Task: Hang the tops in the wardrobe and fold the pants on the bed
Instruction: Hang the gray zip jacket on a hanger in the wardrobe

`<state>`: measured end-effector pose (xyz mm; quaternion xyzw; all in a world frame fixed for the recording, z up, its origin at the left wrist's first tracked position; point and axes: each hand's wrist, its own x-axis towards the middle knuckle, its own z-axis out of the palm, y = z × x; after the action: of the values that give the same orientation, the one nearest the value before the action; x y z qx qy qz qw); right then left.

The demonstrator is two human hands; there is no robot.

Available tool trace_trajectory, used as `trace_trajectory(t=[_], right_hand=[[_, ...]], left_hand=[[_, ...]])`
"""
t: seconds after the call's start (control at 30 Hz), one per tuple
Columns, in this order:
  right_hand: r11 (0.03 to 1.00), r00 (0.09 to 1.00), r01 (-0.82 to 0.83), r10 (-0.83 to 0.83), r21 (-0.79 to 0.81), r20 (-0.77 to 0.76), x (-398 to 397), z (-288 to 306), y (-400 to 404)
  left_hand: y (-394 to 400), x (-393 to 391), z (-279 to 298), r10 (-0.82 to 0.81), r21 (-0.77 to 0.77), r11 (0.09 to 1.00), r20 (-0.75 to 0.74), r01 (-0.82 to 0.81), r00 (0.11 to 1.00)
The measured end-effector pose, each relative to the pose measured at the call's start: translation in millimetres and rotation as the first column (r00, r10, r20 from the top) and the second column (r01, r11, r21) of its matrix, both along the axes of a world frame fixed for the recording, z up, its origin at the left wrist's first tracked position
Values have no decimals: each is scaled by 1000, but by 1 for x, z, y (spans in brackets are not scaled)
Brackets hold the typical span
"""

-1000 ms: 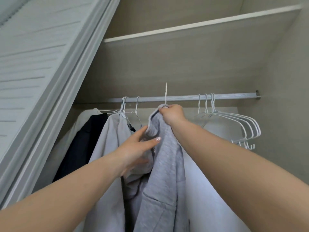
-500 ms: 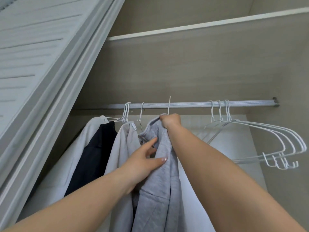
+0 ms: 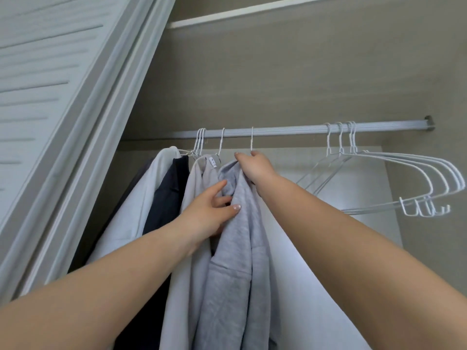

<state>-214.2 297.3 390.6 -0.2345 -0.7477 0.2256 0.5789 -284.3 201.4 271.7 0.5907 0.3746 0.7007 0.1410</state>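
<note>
Head view: the left hand pinches the grey top at its collar; the right hand grips its hanger's neck, whose hook, loose a second ago, now sits over the rail — hung.

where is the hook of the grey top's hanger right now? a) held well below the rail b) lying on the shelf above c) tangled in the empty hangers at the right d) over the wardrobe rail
d: the thin white hook rising from the grey top reaches up to the rail and curves over it, just above the right hand that grips the top's neck, well left of the empty hangers.
</note>
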Motion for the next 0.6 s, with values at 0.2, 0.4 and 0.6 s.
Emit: trace_trajectory(t=[0.2, 0.4, 0.6], right_hand=[[929, 995, -33, 67, 368, -80, 25, -65, -45], [827, 891, -374, 447, 419, -86, 38, -124, -101], [667, 671, -718, 739, 197, -56, 28, -195, -183]], left_hand=[[-46, 7, -30, 188, 9, 982, 48, -189, 981], [-130, 23, -74, 418, -66, 908, 91, -414, 904], [-257, 53, -137, 648, -180, 760, 133, -625, 750]])
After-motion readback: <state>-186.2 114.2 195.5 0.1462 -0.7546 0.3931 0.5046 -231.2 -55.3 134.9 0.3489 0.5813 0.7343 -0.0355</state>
